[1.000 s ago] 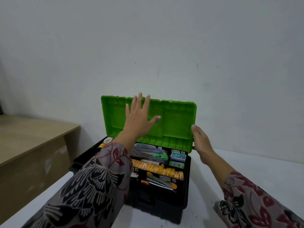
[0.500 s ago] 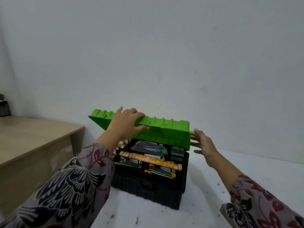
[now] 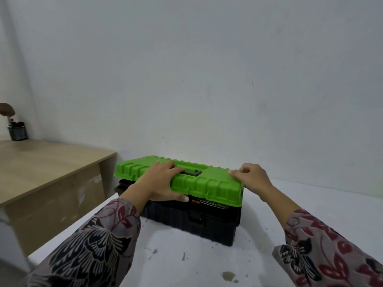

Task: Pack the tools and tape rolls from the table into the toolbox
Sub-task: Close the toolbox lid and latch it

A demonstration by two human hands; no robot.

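A black toolbox with a bright green lid stands on the white table. The lid is lowered almost flat, and a narrow gap at the front shows a bit of the orange tools inside. My left hand grips the lid's front left part, fingers on top by the dark carry handle, thumb under the edge. My right hand holds the lid's right end with curled fingers. No loose tools or tape rolls show on the table.
A wooden desk stands lower at the left, with a dark pen cup at its far corner and another person's hand above it. A plain wall rises right behind the toolbox. The table surface carries small stains.
The lid has swung down from upright to nearly flat on the box. My left hand moved from its inside face to its front edge, and my right hand moved onto its right end.
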